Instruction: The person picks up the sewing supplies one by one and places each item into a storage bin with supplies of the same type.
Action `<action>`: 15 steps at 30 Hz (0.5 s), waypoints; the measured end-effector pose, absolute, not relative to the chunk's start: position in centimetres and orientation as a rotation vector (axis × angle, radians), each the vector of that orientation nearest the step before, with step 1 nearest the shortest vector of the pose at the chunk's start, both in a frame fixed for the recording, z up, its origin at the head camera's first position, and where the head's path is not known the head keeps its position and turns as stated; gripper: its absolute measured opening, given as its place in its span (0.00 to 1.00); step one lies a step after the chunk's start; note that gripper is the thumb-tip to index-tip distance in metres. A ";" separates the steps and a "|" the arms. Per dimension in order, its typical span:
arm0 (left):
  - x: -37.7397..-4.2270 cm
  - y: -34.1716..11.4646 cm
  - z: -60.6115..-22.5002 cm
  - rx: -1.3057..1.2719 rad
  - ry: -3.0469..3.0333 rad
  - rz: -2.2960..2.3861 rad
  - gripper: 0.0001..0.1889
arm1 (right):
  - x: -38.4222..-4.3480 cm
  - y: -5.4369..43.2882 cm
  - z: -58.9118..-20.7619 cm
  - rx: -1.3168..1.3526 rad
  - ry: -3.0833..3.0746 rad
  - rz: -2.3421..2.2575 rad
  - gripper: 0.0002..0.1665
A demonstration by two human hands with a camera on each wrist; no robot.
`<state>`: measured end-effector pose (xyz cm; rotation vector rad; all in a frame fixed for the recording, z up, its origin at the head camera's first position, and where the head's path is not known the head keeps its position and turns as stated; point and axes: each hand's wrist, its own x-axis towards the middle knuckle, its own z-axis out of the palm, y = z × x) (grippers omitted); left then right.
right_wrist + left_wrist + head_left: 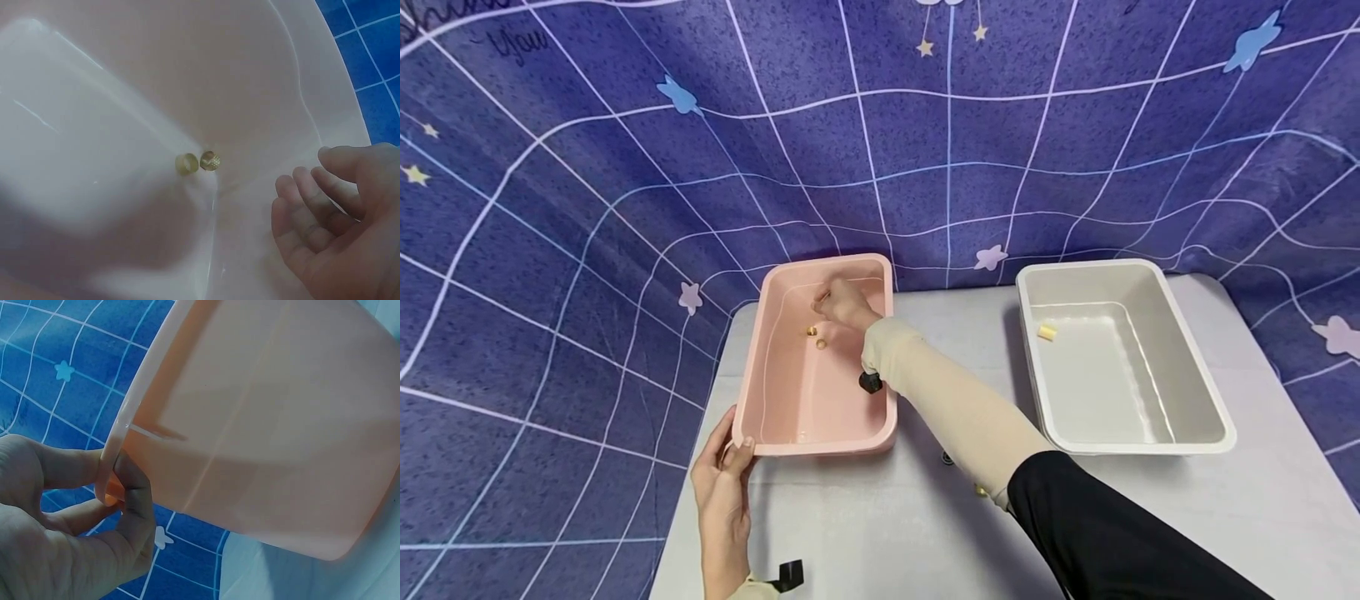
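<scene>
My left hand (722, 483) pinches the near left corner of the pink basin (820, 446). In the left wrist view, thumb and fingers of the left hand (69, 544) close on either side of the basin's rim (128, 409). Inside the basin, toward its far end, is my right hand (846, 305). The right wrist view has the right hand (350, 219) with loosely bent fingers and nothing between them. Left of the fingertips lie two small gold pieces side by side, a plain ring-like one (185, 164) and a dimpled, thimble-like one (210, 160).
A grey-white basin (1187, 375) stands on the right, with a small pale yellow piece (1047, 332) inside. Beside my right forearm, a small dark round piece (947, 457) and a gold piece (981, 491) lie on the white table (850, 533). Blue patterned cloth (925, 150) rises behind.
</scene>
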<state>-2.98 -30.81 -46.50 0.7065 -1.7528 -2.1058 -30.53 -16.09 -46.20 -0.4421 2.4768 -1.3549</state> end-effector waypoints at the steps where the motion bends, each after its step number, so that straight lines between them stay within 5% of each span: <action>1: -3.0 -30.8 -46.4 0.706 -1.756 -2.106 0.31 | -30.5 -16.0 -46.1 -0.456 2.480 -1.352 0.12; 15: -2.9 -30.6 -46.4 0.706 -1.752 -2.106 0.31 | -28.6 -15.9 -45.5 -0.614 2.349 -1.612 0.13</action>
